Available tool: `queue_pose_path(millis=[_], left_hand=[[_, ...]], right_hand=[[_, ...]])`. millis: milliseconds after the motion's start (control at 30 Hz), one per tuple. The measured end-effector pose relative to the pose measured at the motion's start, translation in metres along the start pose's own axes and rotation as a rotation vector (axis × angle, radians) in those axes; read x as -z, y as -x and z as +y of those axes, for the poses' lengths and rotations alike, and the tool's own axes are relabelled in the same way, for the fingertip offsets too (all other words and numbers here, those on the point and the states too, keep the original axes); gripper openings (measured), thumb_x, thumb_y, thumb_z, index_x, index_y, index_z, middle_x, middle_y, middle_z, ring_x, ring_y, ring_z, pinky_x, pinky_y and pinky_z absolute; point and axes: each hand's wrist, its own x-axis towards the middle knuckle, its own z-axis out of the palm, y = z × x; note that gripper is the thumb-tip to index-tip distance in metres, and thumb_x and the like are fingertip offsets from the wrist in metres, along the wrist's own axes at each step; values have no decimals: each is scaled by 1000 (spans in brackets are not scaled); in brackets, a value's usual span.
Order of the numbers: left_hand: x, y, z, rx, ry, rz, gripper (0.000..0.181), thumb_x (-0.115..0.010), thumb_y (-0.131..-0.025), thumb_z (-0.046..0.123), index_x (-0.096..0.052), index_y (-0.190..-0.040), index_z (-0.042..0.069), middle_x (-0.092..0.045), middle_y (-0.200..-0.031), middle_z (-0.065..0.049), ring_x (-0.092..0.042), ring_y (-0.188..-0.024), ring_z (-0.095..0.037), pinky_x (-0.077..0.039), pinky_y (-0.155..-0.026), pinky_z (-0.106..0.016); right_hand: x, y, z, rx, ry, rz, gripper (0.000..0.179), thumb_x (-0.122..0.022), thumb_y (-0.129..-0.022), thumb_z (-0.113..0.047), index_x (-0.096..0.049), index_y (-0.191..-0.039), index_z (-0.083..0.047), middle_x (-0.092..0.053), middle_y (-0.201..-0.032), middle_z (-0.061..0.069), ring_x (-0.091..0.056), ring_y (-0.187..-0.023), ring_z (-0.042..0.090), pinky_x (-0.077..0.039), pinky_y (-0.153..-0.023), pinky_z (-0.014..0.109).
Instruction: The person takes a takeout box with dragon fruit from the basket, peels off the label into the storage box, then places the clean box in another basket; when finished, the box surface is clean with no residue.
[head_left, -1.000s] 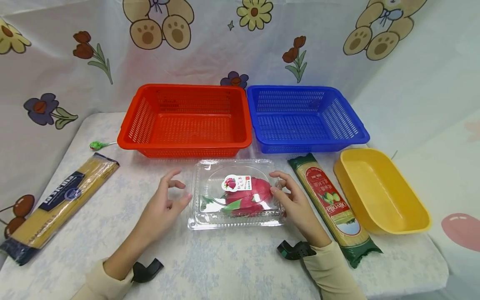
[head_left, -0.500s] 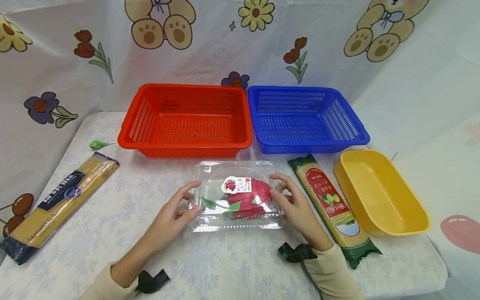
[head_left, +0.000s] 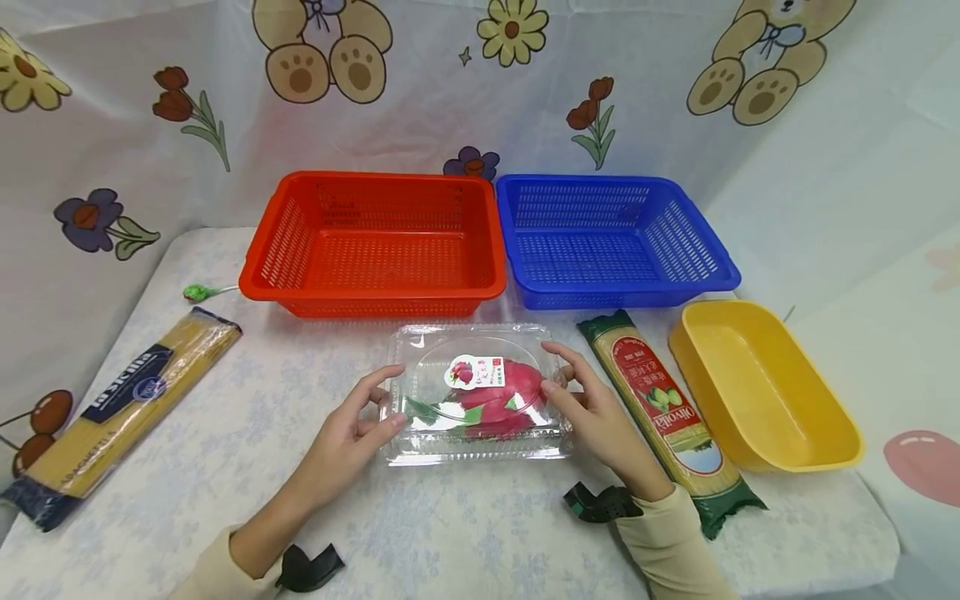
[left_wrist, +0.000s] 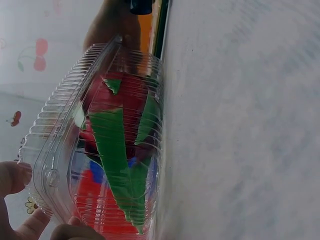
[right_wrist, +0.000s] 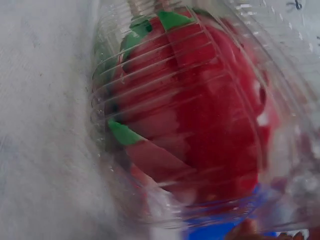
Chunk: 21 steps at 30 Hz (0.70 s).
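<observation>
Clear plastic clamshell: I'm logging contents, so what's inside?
A red dragon fruit with green-tipped scales shows through the clamshell, its body nearer the right hand. From above, the label covers part of it; its underside is hidden.

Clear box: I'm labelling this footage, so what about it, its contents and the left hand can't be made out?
White label: fine print too small, head view.
Dragon fruit: underside hidden by its own bulk, head view.
Clear box: blurred and cut off by the right edge, right wrist view.
Left hand: cut off by the left and bottom edges, left wrist view.
</observation>
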Motion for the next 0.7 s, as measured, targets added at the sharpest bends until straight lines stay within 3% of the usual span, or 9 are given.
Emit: queue_pose_path(millis=[100, 233, 433, 567, 700], left_hand=[[-1, 0, 0, 1, -8, 7, 58, -67, -100, 17, -44, -151, 31, -48, -109, -12, -32, -47, -3, -30, -43, -27], [-1, 1, 0, 0, -19, 11, 58, -67, -100, 18, -44, -151, 33, -48, -110, -12, -31, -47, -2, -29, -43, -26], [-1, 1, 0, -6, -18, 9, 58, -67, -100, 18, -43, -152, 28, -47, -109, -12, -30, -48, -2, -29, -43, -26], [-1, 1, 0, -8, -11, 9, 58, -67, -101, 18, -43, -152, 27, -47, -110, -12, -30, -48, -2, -29, -43, -26], [-1, 1, 0, -12, -3, 6, 57, -66, -101, 18, -43, -153, 24, -47, -110, -12, -29, -48, -2, -29, -43, -26]], right_hand=[[6, -2, -5, 17, 117, -24, 59, -60, -105, -22, -37, -158, -26, -53, -97, 12, -56, -58, 18, -46, -51, 28], [15, -4, -12, 44, 299, 19, 62, -63, -103, -30, -36, -158, -24, -52, -92, 5, -47, -54, 16, -41, -48, 27], [19, -10, -35, 168, 359, 114, 35, -71, -98, -22, -59, -130, -16, -50, -77, -3, -47, -58, 14, -39, -50, 27], [10, -17, -54, 239, 354, 36, 27, -76, -94, -21, -63, -118, -19, -45, -71, -7, -47, -60, 13, -39, -51, 27], [-1, -27, -65, 231, 362, -63, 27, -78, -93, -25, -64, -115, -22, -41, -65, -8, -42, -56, 11, -35, -49, 27]])
